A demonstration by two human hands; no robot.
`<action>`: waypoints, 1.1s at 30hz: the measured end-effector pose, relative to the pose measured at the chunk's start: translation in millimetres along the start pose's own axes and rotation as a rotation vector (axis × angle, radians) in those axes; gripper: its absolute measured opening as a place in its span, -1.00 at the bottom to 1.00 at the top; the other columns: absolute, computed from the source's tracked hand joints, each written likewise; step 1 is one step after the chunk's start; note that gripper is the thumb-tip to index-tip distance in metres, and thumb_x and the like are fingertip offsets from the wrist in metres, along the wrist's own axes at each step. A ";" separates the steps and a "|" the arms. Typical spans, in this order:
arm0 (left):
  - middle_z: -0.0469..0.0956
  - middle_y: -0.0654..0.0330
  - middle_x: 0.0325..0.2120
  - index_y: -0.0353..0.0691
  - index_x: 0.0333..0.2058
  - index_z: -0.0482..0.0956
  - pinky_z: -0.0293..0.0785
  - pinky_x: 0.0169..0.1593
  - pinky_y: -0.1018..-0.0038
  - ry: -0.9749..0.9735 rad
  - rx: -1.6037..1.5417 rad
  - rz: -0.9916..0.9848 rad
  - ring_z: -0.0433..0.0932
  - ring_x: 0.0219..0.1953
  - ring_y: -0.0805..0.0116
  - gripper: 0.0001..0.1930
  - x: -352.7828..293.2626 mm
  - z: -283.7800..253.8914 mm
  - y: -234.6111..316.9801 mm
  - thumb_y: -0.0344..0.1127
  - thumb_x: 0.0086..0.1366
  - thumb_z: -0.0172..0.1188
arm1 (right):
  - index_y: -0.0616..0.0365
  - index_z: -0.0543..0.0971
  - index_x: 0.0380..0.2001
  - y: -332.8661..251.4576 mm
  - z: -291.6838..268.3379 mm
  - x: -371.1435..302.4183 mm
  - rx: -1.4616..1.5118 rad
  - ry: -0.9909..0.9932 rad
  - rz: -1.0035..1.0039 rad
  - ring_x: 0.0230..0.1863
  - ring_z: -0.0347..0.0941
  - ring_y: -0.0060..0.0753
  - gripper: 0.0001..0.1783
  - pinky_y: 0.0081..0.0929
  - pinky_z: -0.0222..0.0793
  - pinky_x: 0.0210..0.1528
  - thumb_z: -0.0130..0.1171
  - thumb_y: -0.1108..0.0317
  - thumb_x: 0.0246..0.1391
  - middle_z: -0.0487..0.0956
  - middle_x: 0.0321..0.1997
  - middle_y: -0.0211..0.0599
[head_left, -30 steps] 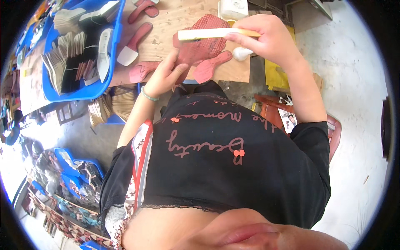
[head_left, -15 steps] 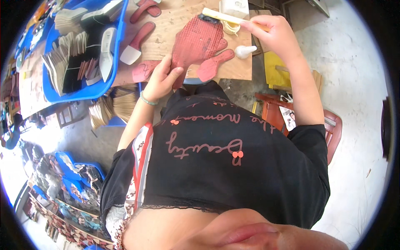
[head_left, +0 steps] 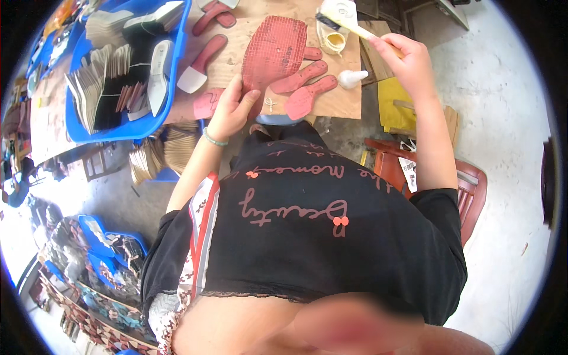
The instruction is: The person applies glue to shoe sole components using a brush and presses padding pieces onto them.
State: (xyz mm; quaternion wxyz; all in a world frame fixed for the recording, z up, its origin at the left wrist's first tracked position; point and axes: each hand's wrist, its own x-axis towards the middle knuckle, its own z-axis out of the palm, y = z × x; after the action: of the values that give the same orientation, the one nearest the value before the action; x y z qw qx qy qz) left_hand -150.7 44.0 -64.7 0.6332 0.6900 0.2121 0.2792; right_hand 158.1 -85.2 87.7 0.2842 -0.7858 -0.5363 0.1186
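My left hand (head_left: 235,109) is closed on the narrow lower end of a fanned stack of red insoles (head_left: 275,50), thumb on top. The stack is held over the wooden table's near edge. My right hand (head_left: 407,62) grips a long-handled brush (head_left: 350,25) by its handle. The dark bristles are off the insoles, above a small white cup (head_left: 334,42) with yellowish rims. Beneath and beside the stack lie loose red insoles (head_left: 309,94) on the table. Just right of them, a white squeeze bottle (head_left: 353,78) lies near the table's right edge.
A blue basket (head_left: 173,112) full of bundled insoles stands left on the table (head_left: 236,29). Between it and my left hand lie more red insoles (head_left: 208,56), one pale-tipped. A reddish-brown chair (head_left: 473,183) stands right, below a yellow board (head_left: 393,103). More bundles (head_left: 177,145) sit under the table.
My right hand has lifted the brush off the insole stack and moved it right, over the white cup. The left hand and stack have shifted slightly, uncovering more loose insoles.
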 end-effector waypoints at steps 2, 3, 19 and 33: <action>0.42 0.30 -0.35 -0.33 -0.07 0.38 0.36 -0.16 0.55 -0.005 0.055 0.014 0.35 -0.28 0.54 -0.77 2.6 -0.5 1.1 -0.40 0.34 0.08 | 0.27 0.58 -0.44 -11.7 4.4 0.5 0.017 -0.020 -0.034 -0.58 0.12 -0.70 -0.68 -0.57 0.02 -0.55 0.24 0.17 0.12 0.27 -0.67 -0.49; 0.39 0.29 -0.40 -0.32 -0.15 0.37 0.35 -0.21 0.54 -0.012 0.060 -0.003 0.33 -0.33 0.53 -0.81 3.5 -0.4 1.9 -0.40 0.33 0.10 | 0.26 0.58 -0.44 -17.2 7.3 1.4 0.035 -0.045 -0.068 -0.58 0.12 -0.69 -0.68 -0.57 0.03 -0.54 0.24 0.17 0.12 0.28 -0.67 -0.49; 0.39 0.18 -0.45 -0.34 -0.20 0.37 0.35 -0.23 0.47 0.041 0.146 0.056 0.32 -0.37 0.43 -0.81 -3.4 4.3 -16.6 -0.37 0.31 0.11 | 0.13 0.64 -0.46 -5.6 15.2 16.9 -0.072 -0.018 -0.047 -0.65 0.27 -0.23 -0.58 -0.41 0.17 -0.54 0.20 -0.05 0.06 0.45 -0.67 -0.22; 0.54 0.21 -0.14 -0.36 -0.03 0.45 0.40 -0.01 0.51 0.364 -0.516 -0.248 0.50 -0.12 0.48 -0.73 49.0 22.2 -9.6 -0.38 0.34 0.12 | 0.23 0.36 -0.40 0.1 116.2 -17.1 0.231 -0.073 0.133 -0.49 0.36 -0.17 -0.31 -0.28 0.33 -0.38 0.34 -0.23 -0.12 0.47 -0.46 -0.11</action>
State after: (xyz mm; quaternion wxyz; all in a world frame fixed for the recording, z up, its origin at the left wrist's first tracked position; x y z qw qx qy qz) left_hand -98.6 59.9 -69.5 0.7680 0.4147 0.3262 0.3630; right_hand 94.2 -63.6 -8.5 0.3447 -0.7768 -0.4758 0.2267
